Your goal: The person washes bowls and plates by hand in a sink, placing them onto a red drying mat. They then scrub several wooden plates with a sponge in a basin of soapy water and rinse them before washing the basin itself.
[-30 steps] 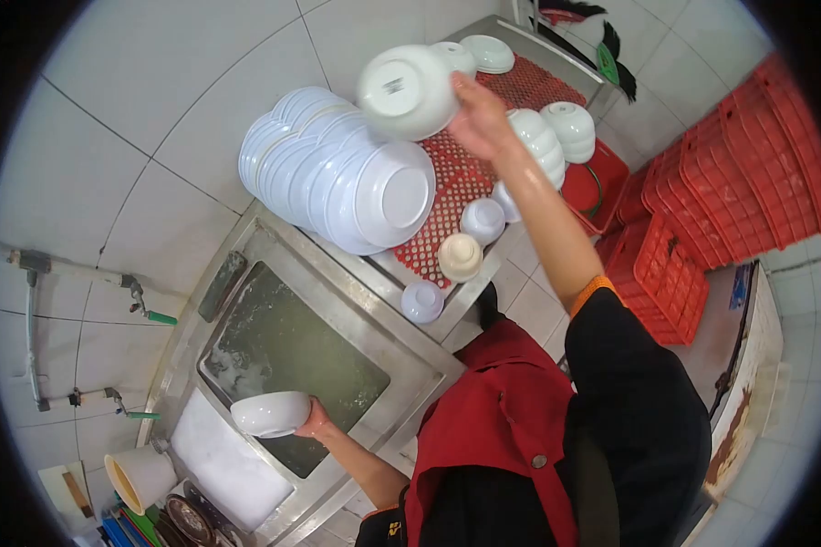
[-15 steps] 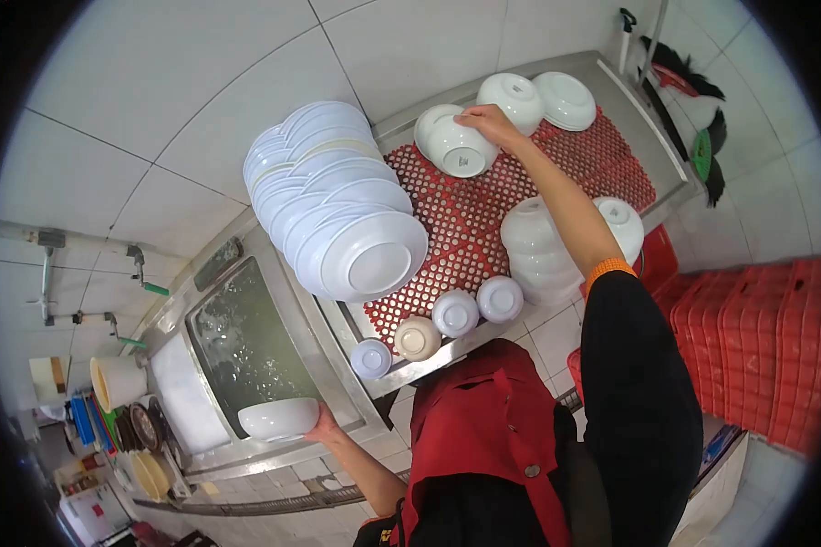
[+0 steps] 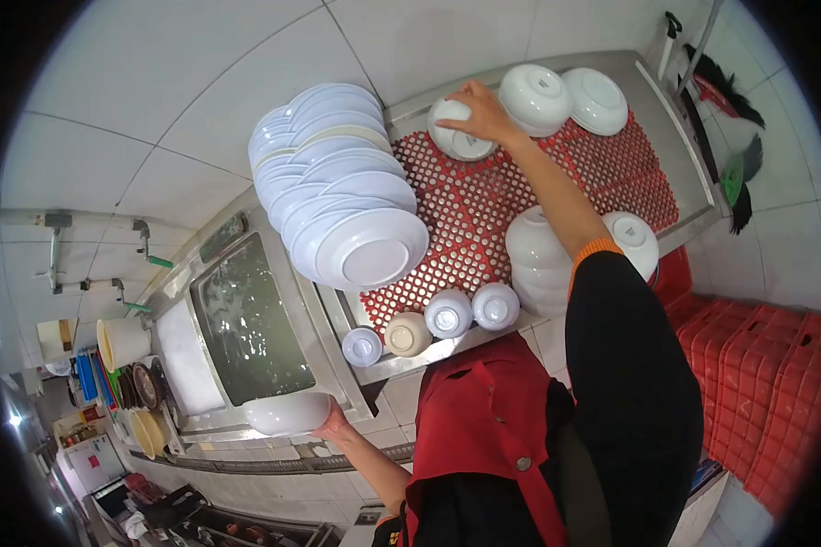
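Note:
In my left hand [image 3: 336,423] is a large white bowl [image 3: 285,414], gripped at its rim beside the front edge of the water-filled sink. My right hand [image 3: 485,114] is closed over an upside-down white bowl [image 3: 465,144] at the back of the red perforated mat [image 3: 447,210]. Its fingertips are bent over the bowl's far side and partly hidden. Just right of that hand, another upturned white bowl [image 3: 535,98] and some stacked white dishes [image 3: 597,102] rest on the mat.
A tall stack of white plates [image 3: 365,251] leans left of the mat. Several small cups [image 3: 448,314] line the front edge. Stacked bowls [image 3: 534,255] stand under my right forearm. The sink [image 3: 255,328] holds cloudy water. Red crates [image 3: 748,383] stand at right.
My right hand has brought its bowl back against the one behind it, so they now look like one. The left hand's bowl has shifted slightly toward the front, away from the water.

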### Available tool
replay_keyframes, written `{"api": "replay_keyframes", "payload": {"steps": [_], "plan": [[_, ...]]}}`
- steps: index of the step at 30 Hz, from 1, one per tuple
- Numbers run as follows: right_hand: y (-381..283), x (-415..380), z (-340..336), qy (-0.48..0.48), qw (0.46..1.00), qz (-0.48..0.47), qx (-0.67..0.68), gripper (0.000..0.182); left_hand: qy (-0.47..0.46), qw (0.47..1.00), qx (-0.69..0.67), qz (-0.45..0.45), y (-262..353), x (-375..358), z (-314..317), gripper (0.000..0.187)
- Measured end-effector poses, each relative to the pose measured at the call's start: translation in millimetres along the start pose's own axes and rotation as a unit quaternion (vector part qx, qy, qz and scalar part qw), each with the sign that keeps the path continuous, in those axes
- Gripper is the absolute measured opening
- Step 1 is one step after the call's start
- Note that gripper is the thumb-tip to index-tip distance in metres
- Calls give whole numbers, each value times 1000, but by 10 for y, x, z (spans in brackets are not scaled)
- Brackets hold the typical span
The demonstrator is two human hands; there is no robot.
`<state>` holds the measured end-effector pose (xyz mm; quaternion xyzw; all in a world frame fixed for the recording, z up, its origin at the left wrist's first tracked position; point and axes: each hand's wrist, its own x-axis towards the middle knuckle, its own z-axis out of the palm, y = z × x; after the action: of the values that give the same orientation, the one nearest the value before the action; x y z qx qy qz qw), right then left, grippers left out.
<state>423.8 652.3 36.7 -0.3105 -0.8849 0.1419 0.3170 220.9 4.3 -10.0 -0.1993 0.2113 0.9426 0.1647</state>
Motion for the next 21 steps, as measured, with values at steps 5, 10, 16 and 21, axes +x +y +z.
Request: {"api": "replay_keyframes", "payload": {"steps": [5, 10, 16, 21], "plan": [[68, 83, 96, 27, 996, -25, -76, 53, -48, 997, 7, -63, -203, -166, 467, 36], [69, 156, 101, 1, 992, -52, -118, 59, -176, 968, 10, -180, -466, -50, 691, 46], [-784, -67, -778, -22, 945, 83, 316, 60, -165, 928, 284, -176, -1779, -736, 2263, 53], [-1178, -654, -1475, -176, 895, 63, 405, 63, -232, 853, 356, -303, -3085, -895, 2619, 42]]}}
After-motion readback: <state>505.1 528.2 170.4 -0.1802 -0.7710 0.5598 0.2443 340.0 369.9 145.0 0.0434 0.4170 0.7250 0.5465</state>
